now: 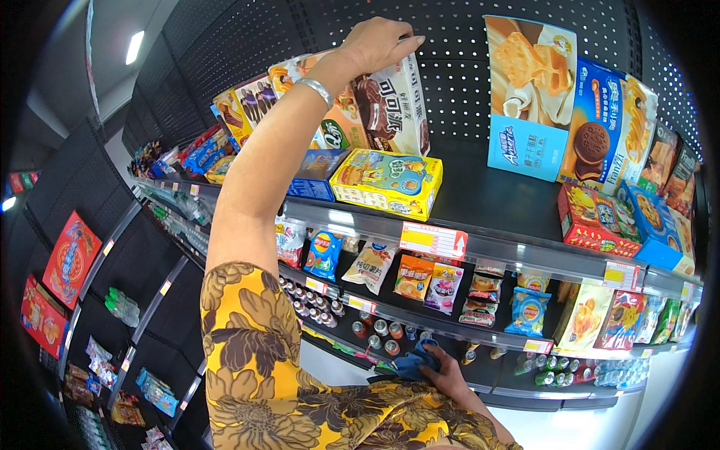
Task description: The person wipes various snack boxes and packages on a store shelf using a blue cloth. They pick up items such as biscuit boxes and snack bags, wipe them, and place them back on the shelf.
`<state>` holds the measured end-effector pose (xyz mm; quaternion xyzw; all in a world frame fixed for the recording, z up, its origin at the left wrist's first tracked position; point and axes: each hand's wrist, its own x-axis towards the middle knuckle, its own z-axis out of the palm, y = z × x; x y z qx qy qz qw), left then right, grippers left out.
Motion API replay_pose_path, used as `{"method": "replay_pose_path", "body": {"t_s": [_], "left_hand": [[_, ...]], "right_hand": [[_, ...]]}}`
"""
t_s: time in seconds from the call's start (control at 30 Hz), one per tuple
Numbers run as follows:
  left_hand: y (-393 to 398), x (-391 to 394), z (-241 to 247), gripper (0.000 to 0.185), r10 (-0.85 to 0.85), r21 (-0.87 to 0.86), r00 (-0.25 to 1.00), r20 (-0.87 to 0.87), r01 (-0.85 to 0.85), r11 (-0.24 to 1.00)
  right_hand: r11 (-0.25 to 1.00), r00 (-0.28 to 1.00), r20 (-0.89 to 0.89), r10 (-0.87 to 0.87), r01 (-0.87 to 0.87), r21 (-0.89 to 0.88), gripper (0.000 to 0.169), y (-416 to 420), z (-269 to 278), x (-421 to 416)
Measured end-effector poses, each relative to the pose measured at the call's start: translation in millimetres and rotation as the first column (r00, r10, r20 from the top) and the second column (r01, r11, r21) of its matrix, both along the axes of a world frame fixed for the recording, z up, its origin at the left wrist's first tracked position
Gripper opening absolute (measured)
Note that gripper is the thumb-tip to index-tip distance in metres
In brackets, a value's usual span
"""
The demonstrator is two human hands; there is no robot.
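My left hand (385, 45), with a silver bracelet at the wrist, is raised at the top edge of a white and brown pie box (391, 107) standing upright on the upper shelf. Its fingers are bent; whether they grip the box is not clear. My left forearm covers part of the boxes behind it, among them an orange and white box (343, 115). A yellow biscuit box (388, 180) lies flat in front of the pie box, beside a blue box (318, 174). Low in front of my body, my right hand (444, 371) holds a crumpled blue cloth (413, 360).
On the upper shelf's right stand a tall cake box (531, 95) and a blue biscuit box (593, 124), with a red box (599, 219) lying before them. Below are snack bags (413, 275) and drink cans (391, 332). Price tags line the shelf edge (506, 247). Perforated panels rise behind.
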<state>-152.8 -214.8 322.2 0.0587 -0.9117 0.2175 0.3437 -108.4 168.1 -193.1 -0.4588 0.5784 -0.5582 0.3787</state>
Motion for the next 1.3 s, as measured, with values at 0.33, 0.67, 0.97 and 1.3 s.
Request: {"method": "replay_pose_path", "body": {"t_s": [0.33,0.67,0.97,1.3], "left_hand": [[26.6,-9.3,12.6,0.046,-0.344,0.165,0.907,-0.242,0.388,0.907],[86.6,-75.8,-65.7,0.072,-0.372,0.921,0.911,-0.180,0.289,0.263],[119.5,-69.7,-75.3,0.050,-0.300,0.900,0.895,-0.331,0.394,0.184],[140.8,124.6,-53.4,0.033,-0.237,0.455,0.430,-0.871,0.888,-0.062]], "right_hand": [[0.999,0.999,0.010,0.030,-0.031,0.020,0.052,5.7,5.5,-1.7],[0.999,0.998,-0.047,0.028,-0.026,0.026,0.053,23.9,-0.4,-9.1],[0.998,0.998,-0.056,0.017,-0.020,-0.063,0.053,43.9,0.0,-13.2],[0.992,0.985,-0.115,0.128,-0.127,0.017,0.055,45.4,9.6,-16.8]]}}
